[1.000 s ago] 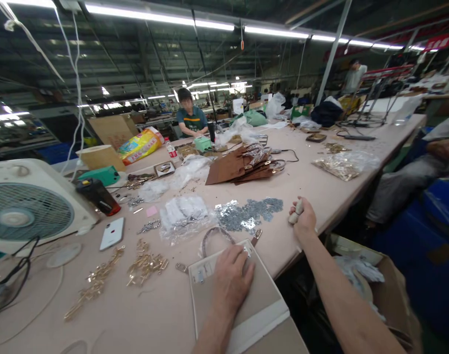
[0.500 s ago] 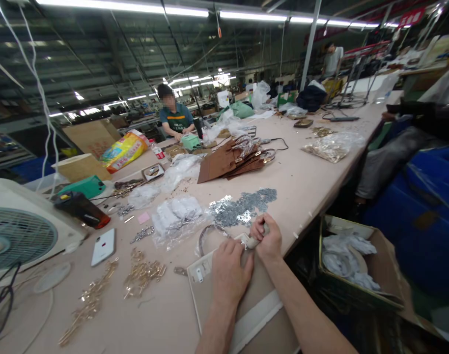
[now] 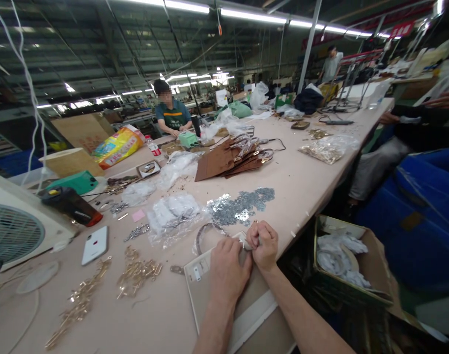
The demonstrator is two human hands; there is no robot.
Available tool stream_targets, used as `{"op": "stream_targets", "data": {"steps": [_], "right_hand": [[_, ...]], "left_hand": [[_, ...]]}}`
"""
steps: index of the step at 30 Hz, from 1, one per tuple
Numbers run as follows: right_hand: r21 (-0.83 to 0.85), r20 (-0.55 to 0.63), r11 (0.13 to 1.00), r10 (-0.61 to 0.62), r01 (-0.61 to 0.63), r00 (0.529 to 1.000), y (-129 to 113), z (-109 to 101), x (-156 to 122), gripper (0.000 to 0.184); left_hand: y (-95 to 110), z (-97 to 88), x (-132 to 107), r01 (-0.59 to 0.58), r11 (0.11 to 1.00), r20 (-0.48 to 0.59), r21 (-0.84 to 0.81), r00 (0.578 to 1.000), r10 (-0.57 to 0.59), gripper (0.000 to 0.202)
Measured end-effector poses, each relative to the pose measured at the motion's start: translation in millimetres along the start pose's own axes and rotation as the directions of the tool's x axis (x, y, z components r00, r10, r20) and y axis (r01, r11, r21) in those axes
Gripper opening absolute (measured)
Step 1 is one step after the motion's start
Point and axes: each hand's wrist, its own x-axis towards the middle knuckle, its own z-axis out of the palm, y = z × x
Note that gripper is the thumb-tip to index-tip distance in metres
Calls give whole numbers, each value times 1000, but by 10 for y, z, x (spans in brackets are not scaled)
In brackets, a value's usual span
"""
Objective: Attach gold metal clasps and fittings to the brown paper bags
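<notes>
A flat beige bag panel point(image 3: 200, 302) lies on the table in front of me, with a small slotted metal plate point(image 3: 197, 273) near its left corner. A plastic-wrapped handle point(image 3: 201, 237) arches from its far edge, and a small tab point(image 3: 177, 269) sticks out at the left. My left hand point(image 3: 229, 268) lies over the panel's far edge, fingers curled on it. Beside it, my right hand point(image 3: 264, 244) is closed at the other corner around a beige strap end, mostly hidden by the fingers. Just beyond my hands lies a spread of small silver metal plates point(image 3: 242, 205).
Gold hardware point(image 3: 138, 273), a white phone point(image 3: 95, 245), a dark bottle point(image 3: 72, 205) and a fan point(image 3: 14, 226) are on the left. Brown bag pieces point(image 3: 217, 161) lie farther back. A carton point(image 3: 379, 260) stands below the right table edge. A co-worker point(image 3: 173, 117) sits across the table.
My right hand has turned and closed tighter over the strap end, which showed more before. My left hand stays on the panel. The view has shifted slightly.
</notes>
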Motion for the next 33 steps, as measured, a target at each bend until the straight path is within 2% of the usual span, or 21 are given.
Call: {"op": "stream_targets", "data": {"steps": [7,13,18,22,24,26,29,31,33], "right_hand": [[-134,74,989,-49,58,996,137,50,-18,39],[-262,92,965,-11,34,996,178,89,66,42],[-528,186,847,47,59,981,113,251,236,45],[-623,237,776,68,98,969,63,358,291,46],[-601,235,792,47,108,971,55,354,268,46],[-510,224,857,51,73,973,66,299,243,45],[-229,180,968,149,-105,972,93,147,259,40],[-25,93,976,218,-217,972,88,48,308,39],[116,-17,960,258,-254,966,53,-7,369,38]], "left_hand": [[-34,-15,3,19,999,16,-31,1000,-18,14],[-50,-7,-9,35,994,-1,-104,999,-35,18],[-112,47,0,51,988,-57,-147,997,-60,44],[-120,62,26,35,998,-50,-53,998,-38,60],[-93,61,33,53,999,-37,12,998,-52,60],[-62,66,33,71,995,-36,70,997,-68,59],[-35,90,25,82,987,-53,141,996,-75,60],[-30,110,20,90,983,-65,163,995,-80,61],[-27,123,17,97,981,-70,168,994,-86,60]]}}
